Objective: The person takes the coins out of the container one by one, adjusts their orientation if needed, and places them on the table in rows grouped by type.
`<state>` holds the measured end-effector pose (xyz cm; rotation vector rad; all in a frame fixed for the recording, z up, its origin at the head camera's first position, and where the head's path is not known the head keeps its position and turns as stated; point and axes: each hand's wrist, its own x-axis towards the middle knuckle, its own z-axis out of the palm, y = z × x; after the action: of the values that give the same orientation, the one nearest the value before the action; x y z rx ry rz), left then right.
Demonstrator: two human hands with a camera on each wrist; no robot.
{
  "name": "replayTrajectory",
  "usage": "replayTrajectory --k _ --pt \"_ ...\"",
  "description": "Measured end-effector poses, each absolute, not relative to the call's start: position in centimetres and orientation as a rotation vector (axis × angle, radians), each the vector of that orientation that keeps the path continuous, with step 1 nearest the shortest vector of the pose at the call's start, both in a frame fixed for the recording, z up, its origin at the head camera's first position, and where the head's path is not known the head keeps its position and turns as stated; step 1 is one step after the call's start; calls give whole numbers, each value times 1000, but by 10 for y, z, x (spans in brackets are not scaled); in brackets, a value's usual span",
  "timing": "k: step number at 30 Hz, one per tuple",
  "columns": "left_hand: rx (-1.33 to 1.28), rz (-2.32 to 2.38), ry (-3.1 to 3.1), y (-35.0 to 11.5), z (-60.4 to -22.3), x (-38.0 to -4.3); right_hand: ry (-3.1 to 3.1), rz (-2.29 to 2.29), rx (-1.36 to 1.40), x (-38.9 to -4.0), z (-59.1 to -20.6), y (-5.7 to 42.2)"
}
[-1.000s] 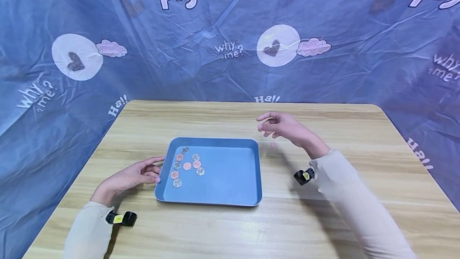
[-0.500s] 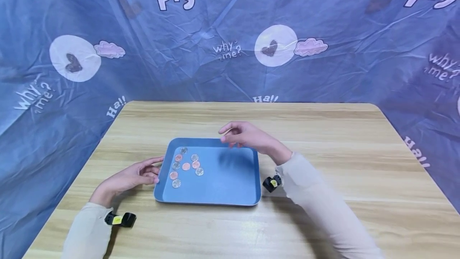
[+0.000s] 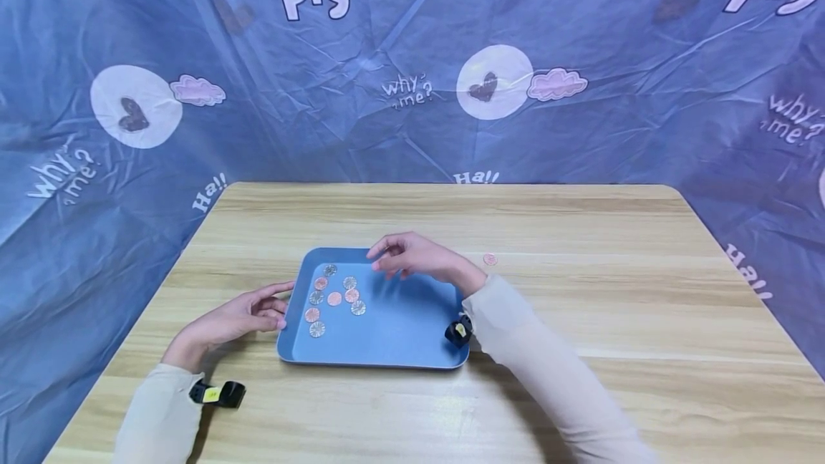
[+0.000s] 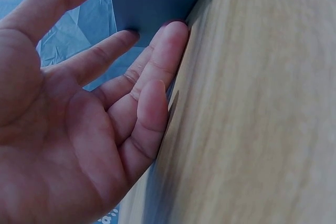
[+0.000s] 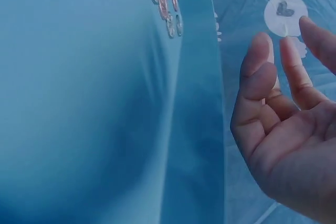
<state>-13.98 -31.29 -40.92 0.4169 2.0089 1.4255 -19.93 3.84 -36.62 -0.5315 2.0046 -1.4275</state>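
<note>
Right hand: raised above the far part of the blue tray; it has moved leftward, from beyond the tray's right side. Right hand [image 3: 415, 255] fingers are loosely bent and apart, with nothing visible between them.
Left hand: unmoved at the tray's left side, fingers relaxed and touching its outer wall; the left hand [image 3: 240, 313] grips nothing.
Blue tray: flat on the wooden table [image 3: 361, 414]; the blue tray [image 3: 399, 335] has not shifted.
Coins inside: nine coin-like discs, silvery and pinkish, grouped at the tray's left, unchanged; one silvery coin [image 3: 358, 308] lies nearest its middle.
Lone pink coin: on the table right of the tray; the lone pink coin [image 3: 490, 259], hidden by the arm half a second ago, shows again.
Meaning: apparently no coin gained or lost; the right hand is simply nearer the group.
</note>
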Motion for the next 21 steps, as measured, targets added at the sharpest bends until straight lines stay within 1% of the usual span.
replayTrajectory --k 12,21 --pt "397 1405 2033 -315 -405 -139 1989 -1269 -596 -201 -389 17" --pt "390 1395 2038 -313 -406 -138 1956 -1184 -659 -202 -403 9"
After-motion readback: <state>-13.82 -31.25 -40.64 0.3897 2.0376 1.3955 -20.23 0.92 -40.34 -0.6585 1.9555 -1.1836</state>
